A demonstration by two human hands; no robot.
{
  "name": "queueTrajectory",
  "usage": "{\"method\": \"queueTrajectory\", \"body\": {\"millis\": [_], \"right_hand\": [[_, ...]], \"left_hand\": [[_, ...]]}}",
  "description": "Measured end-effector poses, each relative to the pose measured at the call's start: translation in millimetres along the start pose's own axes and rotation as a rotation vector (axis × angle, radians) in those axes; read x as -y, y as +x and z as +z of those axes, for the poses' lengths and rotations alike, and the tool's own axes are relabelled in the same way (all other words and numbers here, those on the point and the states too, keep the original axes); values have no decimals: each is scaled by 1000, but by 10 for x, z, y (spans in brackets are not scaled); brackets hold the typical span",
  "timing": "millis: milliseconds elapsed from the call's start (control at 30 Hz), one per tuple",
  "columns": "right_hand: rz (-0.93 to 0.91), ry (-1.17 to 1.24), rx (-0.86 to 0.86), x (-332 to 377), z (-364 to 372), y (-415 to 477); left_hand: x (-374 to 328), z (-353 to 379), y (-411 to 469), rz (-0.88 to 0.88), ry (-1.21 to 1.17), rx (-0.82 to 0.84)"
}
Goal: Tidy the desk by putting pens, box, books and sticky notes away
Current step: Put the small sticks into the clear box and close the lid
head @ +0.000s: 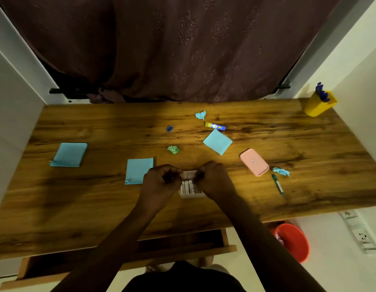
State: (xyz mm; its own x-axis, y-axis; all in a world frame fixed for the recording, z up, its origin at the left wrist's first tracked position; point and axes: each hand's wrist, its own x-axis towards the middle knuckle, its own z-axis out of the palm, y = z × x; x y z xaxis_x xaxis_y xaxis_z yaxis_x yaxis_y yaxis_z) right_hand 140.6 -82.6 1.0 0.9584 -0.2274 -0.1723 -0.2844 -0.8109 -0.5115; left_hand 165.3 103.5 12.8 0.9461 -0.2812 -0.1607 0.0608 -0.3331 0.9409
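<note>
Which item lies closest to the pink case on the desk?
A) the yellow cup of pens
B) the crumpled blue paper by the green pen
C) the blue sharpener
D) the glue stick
B: the crumpled blue paper sits just right of the pink case, nearer than the other items.

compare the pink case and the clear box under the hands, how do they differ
The pink case is opaque, shut, and lies untouched on the desk, askew to its edge. The clear box is see-through, showing white sticks inside, sits roughly square to the edge, and both the left hand and right hand are on it. Both are small, flat containers on the same wooden top.
</note>
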Motion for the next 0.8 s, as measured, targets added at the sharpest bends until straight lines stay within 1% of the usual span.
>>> {"method": "queueTrajectory", "body": {"millis": [100,133,233,300,367,533,700,800], "right_hand": [[-25,135,-83,-35,-200,-151],[-2,217,-104,-42,-268,-221],[121,579,-140,-58,-458,-418],[157,703,-163,-118,-559,-527],[177,734,-185,-217,-640,-598],[184,686,-234,-542,-739,-626],[176,686,-279,-1031,-916,-526],[224,670,-244,-1298,-1005,-488]], "left_hand": [[-50,37,18,9,3,22],[-83,57,23,14,2,30],[-192,139,42,58,36,61],[-265,208,39,78,71,86],[-327,293,35,96,77,103],[-488,602,123,144,69,111],[-651,1246,277,141,88,88],[-709,1608,400,120,145,103]]}}
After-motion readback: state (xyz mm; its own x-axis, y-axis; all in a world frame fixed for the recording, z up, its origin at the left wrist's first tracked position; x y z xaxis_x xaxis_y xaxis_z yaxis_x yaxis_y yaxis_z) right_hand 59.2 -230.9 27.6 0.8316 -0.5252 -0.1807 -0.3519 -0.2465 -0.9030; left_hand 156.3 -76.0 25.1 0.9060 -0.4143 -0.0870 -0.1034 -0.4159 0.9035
